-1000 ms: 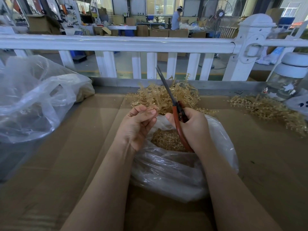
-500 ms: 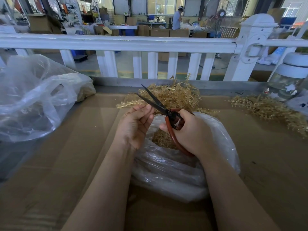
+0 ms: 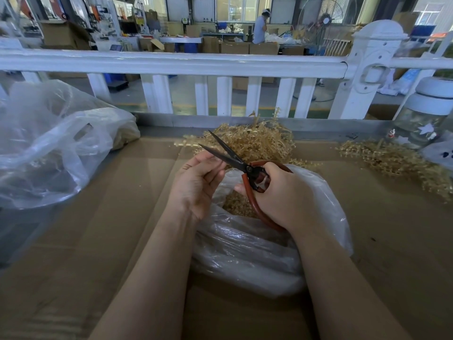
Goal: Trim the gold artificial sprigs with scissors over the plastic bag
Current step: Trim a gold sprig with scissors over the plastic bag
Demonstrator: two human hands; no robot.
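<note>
Since the view a second earlier, the red-handled scissors with dark blades [image 3: 241, 165] had swung from upright and closed to tilted toward the left with the blades parted. The left hand [image 3: 196, 185] had shifted little.

The right hand [image 3: 282, 195] gripped the scissors, its fingers curled round the red loop handles. The blade tips pointed up and to the left, the lower blade lying just above the left fingertips [image 3: 215, 160]. The left hand was curled, thumb and fingers drawn together at the blades; a gold sprig piece between them could not be made out, so whether it pinched anything could not be told.

Both hands were held over the open mouth of the clear plastic bag [image 3: 245, 253], which lay on the brown cardboard-covered bench [image 3: 85, 241]. Gold trimmings [image 3: 235, 204] lay inside the bag, below the hands.

A heap of gold artificial sprigs [image 3: 257, 143] lay on the bench just behind the hands, near the far edge. A second pile of gold sprigs [image 3: 397, 163] lay to the right, well apart from the bag. A large crumpled clear plastic bag [image 3: 49, 148] stood at the left edge of the bench. A glass jar with a white lid [image 3: 426, 114] stood at the far right, beside the second pile.

A white railing [image 3: 171, 65] ran along the far side of the bench. Beyond it, cardboard boxes [image 3: 235, 47] and a person in a blue top [image 3: 261, 28] were visible in a workshop.
</note>
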